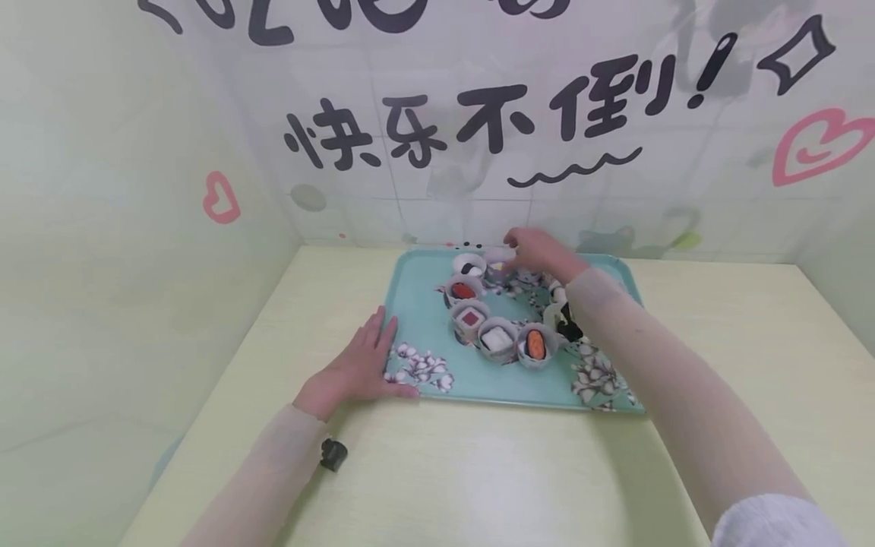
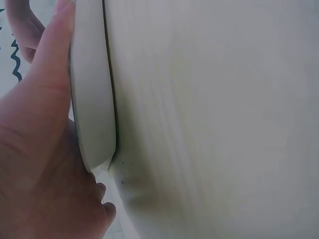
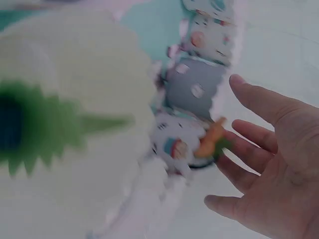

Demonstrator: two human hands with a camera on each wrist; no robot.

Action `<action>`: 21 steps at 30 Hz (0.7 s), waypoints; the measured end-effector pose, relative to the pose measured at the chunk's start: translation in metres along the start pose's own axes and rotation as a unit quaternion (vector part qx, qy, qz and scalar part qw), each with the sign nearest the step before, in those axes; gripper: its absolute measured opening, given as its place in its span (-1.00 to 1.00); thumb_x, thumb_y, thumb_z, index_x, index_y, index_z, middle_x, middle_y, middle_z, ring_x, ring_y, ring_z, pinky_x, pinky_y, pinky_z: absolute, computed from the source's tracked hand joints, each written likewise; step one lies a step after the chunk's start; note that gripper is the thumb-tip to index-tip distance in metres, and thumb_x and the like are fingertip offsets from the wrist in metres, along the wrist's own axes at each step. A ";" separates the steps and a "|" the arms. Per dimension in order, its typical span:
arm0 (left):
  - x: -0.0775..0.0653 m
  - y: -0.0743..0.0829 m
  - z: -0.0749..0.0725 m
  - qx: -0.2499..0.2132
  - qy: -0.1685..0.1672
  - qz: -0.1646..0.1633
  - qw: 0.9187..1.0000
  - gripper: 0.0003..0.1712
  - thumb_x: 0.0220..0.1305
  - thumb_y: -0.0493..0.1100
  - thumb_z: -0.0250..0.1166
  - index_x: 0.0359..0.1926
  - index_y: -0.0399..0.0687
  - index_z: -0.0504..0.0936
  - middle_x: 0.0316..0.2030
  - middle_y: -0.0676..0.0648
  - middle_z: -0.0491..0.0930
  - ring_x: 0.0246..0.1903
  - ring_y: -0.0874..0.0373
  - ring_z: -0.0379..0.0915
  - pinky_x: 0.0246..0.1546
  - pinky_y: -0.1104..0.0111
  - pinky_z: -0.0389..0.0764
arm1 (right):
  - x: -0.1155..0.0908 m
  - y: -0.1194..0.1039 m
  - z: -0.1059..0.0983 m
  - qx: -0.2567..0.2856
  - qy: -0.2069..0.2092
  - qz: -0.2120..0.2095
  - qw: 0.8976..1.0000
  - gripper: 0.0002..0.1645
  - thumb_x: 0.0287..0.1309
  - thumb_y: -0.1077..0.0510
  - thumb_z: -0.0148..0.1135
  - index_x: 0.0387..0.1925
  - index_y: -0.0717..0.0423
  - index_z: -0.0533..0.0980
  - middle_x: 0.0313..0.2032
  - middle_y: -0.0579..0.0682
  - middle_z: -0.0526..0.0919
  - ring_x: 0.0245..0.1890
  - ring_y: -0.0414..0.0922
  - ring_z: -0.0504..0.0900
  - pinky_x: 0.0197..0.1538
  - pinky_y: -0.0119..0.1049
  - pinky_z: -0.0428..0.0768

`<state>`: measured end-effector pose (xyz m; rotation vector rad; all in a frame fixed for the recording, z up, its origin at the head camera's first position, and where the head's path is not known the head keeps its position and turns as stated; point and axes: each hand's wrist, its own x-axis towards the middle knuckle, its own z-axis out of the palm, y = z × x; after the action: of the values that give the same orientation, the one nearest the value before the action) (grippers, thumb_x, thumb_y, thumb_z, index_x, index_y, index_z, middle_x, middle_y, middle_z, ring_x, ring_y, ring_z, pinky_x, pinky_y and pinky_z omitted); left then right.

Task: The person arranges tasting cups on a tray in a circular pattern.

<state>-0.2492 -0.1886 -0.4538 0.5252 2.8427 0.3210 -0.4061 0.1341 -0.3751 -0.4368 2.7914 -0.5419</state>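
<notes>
On the teal floral tray point(image 1: 424, 296), several small cups stand in a ring. A near cup point(image 1: 536, 347) holds an orange-topped sushi piece, another point(image 1: 469, 322) a white roll with a red square centre. My left hand point(image 1: 355, 365) rests at the tray's near left corner, fingers spread along its left rim, thumb by the front edge. My right hand point(image 1: 543, 254) reaches over the far cups. In the right wrist view, its fingers are apart beside a printed cup point(image 3: 172, 137) with an orange carrot-shaped piece point(image 3: 212, 139) at its top.
The tray lies on a pale wooden table point(image 1: 444, 471) against a tiled wall point(image 1: 437, 197) with black lettering. A side wall point(image 1: 137, 266) stands at the left. My right forearm point(image 1: 670, 380) crosses above the tray's right side and hides some cups.
</notes>
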 end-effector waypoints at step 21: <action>0.004 -0.014 -0.015 0.013 -0.015 0.002 1.000 0.46 0.07 0.51 0.29 0.55 -0.36 -0.24 0.56 -0.39 -0.28 0.56 -0.35 -0.40 0.56 -0.11 -0.14 | -0.092 0.079 -0.031 0.023 0.049 -0.015 0.998 -0.12 0.37 -0.09 0.19 0.44 0.38 0.15 0.43 0.44 0.18 0.43 0.39 0.13 0.44 0.33 0.16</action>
<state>-0.2613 -0.2022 -0.4436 0.5357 2.8212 0.2746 -0.3502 0.2453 -0.3608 -0.4534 2.8638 -0.6489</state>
